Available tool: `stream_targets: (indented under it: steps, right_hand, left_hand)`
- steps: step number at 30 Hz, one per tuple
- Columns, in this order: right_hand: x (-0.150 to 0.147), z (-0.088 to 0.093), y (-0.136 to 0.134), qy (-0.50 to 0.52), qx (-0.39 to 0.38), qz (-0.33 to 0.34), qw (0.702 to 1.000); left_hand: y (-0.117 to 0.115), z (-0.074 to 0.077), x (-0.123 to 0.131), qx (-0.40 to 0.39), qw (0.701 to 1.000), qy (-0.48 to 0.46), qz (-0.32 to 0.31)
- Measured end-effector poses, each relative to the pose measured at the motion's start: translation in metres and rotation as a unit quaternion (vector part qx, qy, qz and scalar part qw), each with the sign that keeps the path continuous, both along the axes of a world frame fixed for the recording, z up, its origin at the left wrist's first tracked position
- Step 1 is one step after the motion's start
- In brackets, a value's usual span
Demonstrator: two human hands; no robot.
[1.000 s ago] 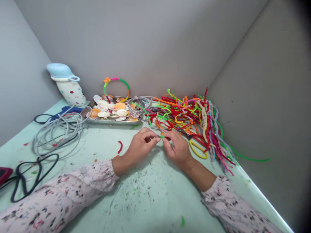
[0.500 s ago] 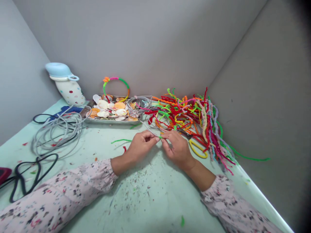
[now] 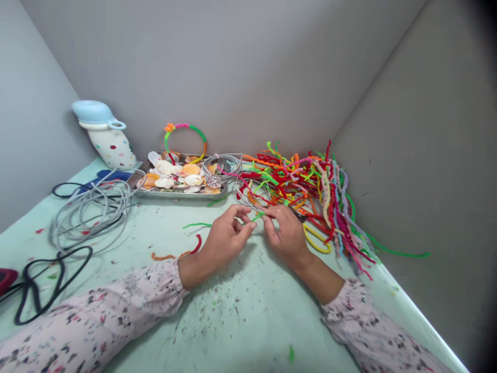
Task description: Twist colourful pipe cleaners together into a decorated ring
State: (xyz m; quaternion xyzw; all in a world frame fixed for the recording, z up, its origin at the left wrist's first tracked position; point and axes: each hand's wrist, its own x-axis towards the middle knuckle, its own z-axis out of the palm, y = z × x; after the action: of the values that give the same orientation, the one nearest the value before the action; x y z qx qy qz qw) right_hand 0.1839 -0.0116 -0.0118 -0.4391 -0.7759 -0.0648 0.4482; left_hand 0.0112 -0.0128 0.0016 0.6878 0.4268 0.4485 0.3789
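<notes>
A green pipe cleaner (image 3: pixel 258 216) runs between my two hands, at the end of a thin grey cord (image 3: pixel 252 205). My left hand (image 3: pixel 227 234) has its fingers curled around the green strand, index and thumb slightly parted. A green tail (image 3: pixel 197 225) sticks out to the left behind that hand. With thumb and index, my right hand (image 3: pixel 288 234) pinches the spot where green meets grey; the fingertips partly cover it. An orange and red pipe cleaner (image 3: pixel 176 256) lies on the table beside my left wrist.
Behind the hands stand a metal tray (image 3: pixel 178 195) of shells and a multicoloured pipe-cleaner ring (image 3: pixel 205 135). A pile of pipe cleaners (image 3: pixel 295 176) spreads at right, near a yellow loop (image 3: pixel 316 243). Coiled grey cord (image 3: pixel 91 217), black cord (image 3: pixel 34 282) and a bottle (image 3: pixel 111 142) sit left.
My left fingers have loosened and parted a little from the right ones, showing more green strand between them. More of the orange and red pipe cleaner shows by my left wrist.
</notes>
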Motion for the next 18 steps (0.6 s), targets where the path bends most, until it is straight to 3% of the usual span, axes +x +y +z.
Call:
stream_targets:
  steps: [3, 7, 10, 14, 18]
  right_hand:
    - [0.001, 0.001, 0.000, 0.039, 0.007, -0.024, 0.999]
    - [0.002, 0.002, -0.002, 0.074, 0.028, -0.037, 0.996]
    - [0.002, 0.002, -0.004, 0.086, 0.037, -0.024, 0.995]
    - [0.001, 0.002, -0.006, 0.092, 0.023, 0.002, 0.996]
    - [0.001, 0.002, -0.006, 0.102, -0.003, 0.008, 0.995]
  left_hand:
    - [-0.007, 0.001, -0.001, 0.068, 0.994, 0.068, -0.061]
    - [-0.007, -0.005, -0.001, 0.166, 0.956, 0.186, -0.158]
    - [-0.002, -0.011, -0.002, 0.175, 0.951, 0.220, -0.130]
    - [0.007, -0.015, -0.004, 0.195, 0.954, 0.228, -0.028]
    - [0.010, -0.010, -0.005, 0.246, 0.950, 0.192, -0.010]
